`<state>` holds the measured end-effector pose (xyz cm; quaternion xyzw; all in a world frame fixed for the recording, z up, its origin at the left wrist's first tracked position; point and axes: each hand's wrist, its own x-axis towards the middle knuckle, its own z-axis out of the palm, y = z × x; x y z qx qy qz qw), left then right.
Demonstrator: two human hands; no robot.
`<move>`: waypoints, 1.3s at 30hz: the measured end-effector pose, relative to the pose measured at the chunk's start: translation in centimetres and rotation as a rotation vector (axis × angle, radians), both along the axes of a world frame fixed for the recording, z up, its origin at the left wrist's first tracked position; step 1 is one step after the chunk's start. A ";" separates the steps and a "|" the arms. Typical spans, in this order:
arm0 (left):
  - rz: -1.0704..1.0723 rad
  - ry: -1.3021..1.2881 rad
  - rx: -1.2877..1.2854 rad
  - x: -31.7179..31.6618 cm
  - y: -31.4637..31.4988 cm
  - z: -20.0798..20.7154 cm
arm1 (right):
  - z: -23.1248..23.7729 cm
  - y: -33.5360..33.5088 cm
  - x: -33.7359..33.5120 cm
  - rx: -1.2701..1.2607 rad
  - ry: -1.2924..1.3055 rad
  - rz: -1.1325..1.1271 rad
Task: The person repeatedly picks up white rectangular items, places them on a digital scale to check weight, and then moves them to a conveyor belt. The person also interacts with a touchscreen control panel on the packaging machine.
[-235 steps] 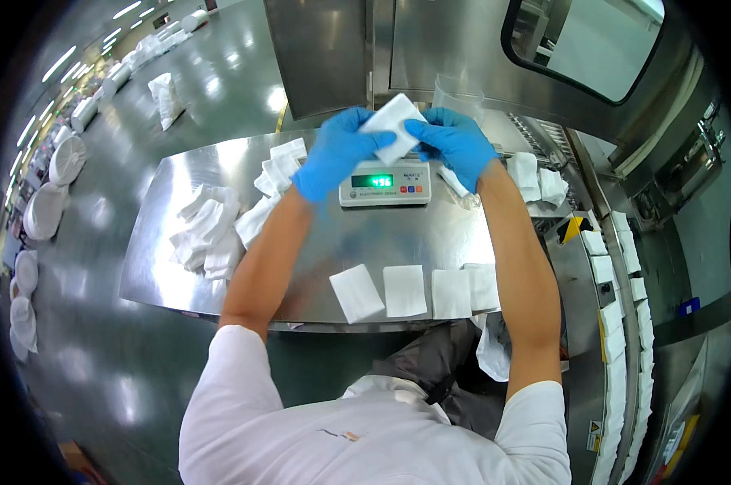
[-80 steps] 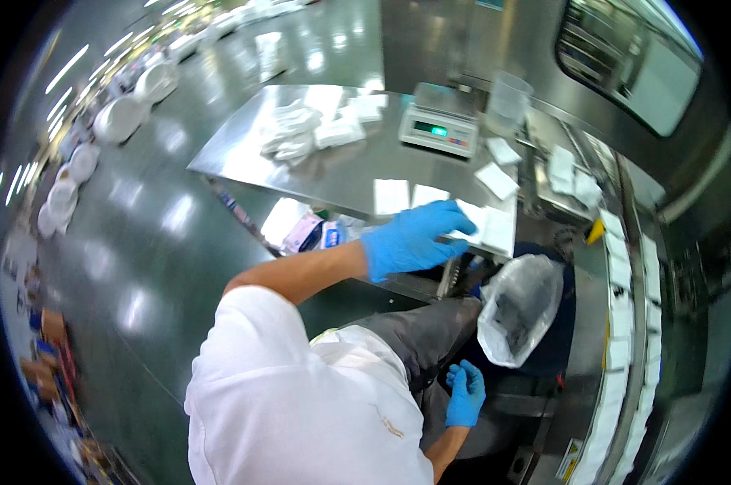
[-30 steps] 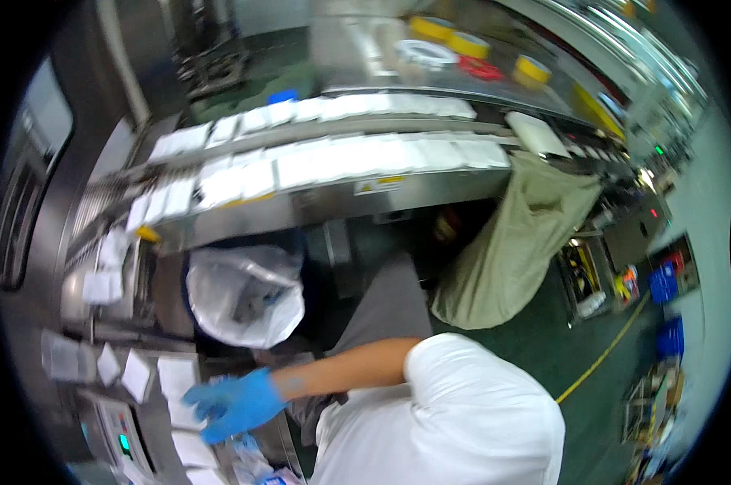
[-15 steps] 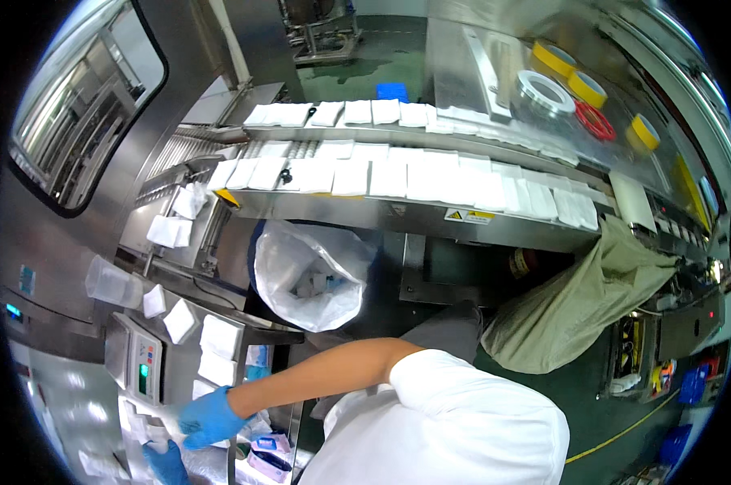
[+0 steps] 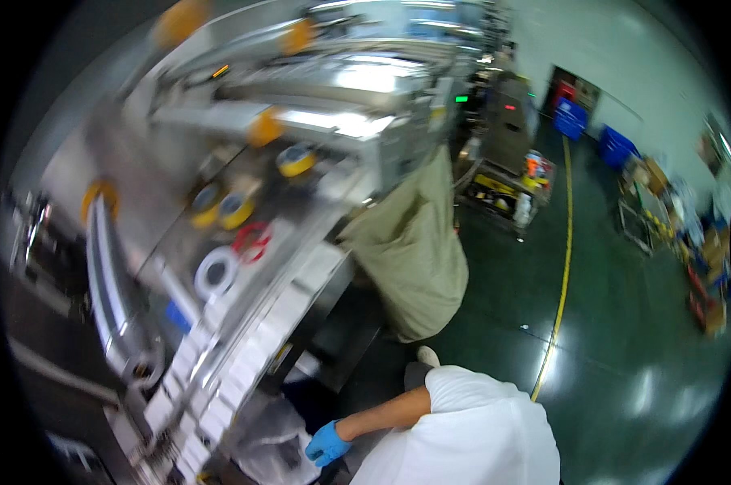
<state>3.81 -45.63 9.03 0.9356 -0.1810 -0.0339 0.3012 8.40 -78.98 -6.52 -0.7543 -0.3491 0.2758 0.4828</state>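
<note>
My right hand (image 5: pixel 327 445), in a blue glove, hangs low at the bottom of the head view. It is right beside a clear plastic bag (image 5: pixel 272 453) lining a bin and overlaps its edge; I cannot make out whether it touches the bag. The fingers point down and left, too blurred to show whether they grip anything. My left hand is out of view. Beyond the bag, white folded pads (image 5: pixel 256 343) lie in rows along a metal conveyor (image 5: pixel 309 230) that slants up to the right.
An olive cloth cover (image 5: pixel 414 250) hangs at the conveyor's far end. Yellow tape rolls (image 5: pixel 236 210), a white ring (image 5: pixel 216 273) and a red ring (image 5: pixel 252 241) lie on the machine. A tool cart (image 5: pixel 507 190), blue crates (image 5: pixel 571 119) and a yellow floor line (image 5: pixel 566 267) are at right.
The view has swung right, away from the scale and side table. My right hand has left the white pads there and is now by the bag; my left hand has gone out of view.
</note>
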 end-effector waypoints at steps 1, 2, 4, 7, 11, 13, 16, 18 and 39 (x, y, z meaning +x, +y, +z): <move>-0.255 0.004 -0.024 3.2 -2.3 -0.8 | -0.4 -3.7 -0.5 0.052 -0.002 -0.110; -0.491 -0.014 -0.030 5.2 -6.6 -1.4 | -1.4 -7.5 -1.7 0.121 -0.012 -0.203; -0.149 0.643 0.056 3.1 -23.1 2.1 | -1.8 -17.6 -6.1 0.054 0.491 -0.306; -0.783 0.324 -0.051 1.9 -42.8 -3.3 | -10.3 -30.0 -16.4 0.358 0.623 -0.828; -0.822 0.990 0.344 -5.3 -61.3 -8.3 | -25.6 -33.6 -28.3 0.068 0.245 -1.250; -1.148 0.635 0.671 -6.2 -67.5 -12.5 | -26.0 -35.7 -32.6 -0.320 0.309 -1.249; -1.197 0.492 0.683 -7.4 -75.3 -16.5 | -22.9 -41.2 -37.3 -0.201 0.556 -1.059; -1.118 0.413 0.764 -8.5 -81.9 -15.9 | -12.1 -48.6 -40.7 -0.033 0.662 -1.290; -1.852 0.603 0.282 -42.7 -162.2 -22.0 | -24.2 -103.1 -88.9 -0.302 1.235 -2.132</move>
